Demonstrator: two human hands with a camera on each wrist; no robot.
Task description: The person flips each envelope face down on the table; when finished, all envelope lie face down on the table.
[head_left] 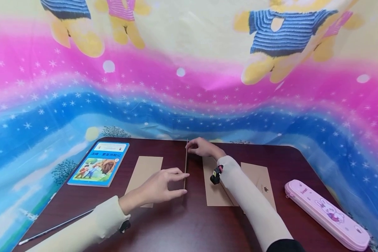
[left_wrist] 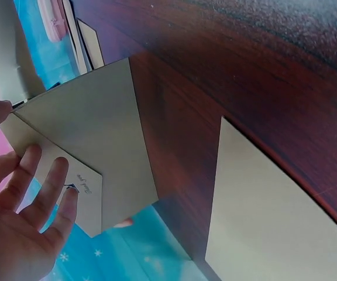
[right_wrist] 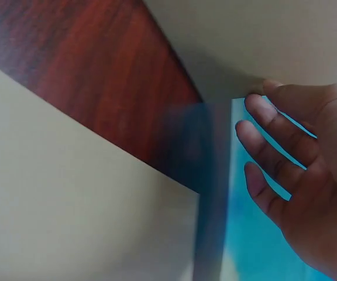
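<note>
A brown kraft envelope [left_wrist: 116, 129] stands on its edge, seen nearly edge-on in the head view, with "Thank you" lettering on its flap [left_wrist: 86, 199]. My left hand [head_left: 159, 183] is at its near side, fingers spread against the flap face and thumb at the top corner. At the far end my right hand [head_left: 201, 147] pinches the envelope's edge between thumb and index finger, the other fingers held apart below. Left of the envelope, partly under my left forearm, lies a flat kraft piece [head_left: 148, 164]. Another kraft piece [head_left: 217, 196] lies beneath my right forearm.
A kraft envelope with a crown mark [head_left: 264, 182] lies right of my right sleeve. The blue picture book [head_left: 97, 166] is at the back left, a thin pen-like stick [head_left: 60, 225] at the front left. A pink pencil case [head_left: 327, 213] lies along the right edge. Patterned cloth [head_left: 182, 105] hangs behind the table.
</note>
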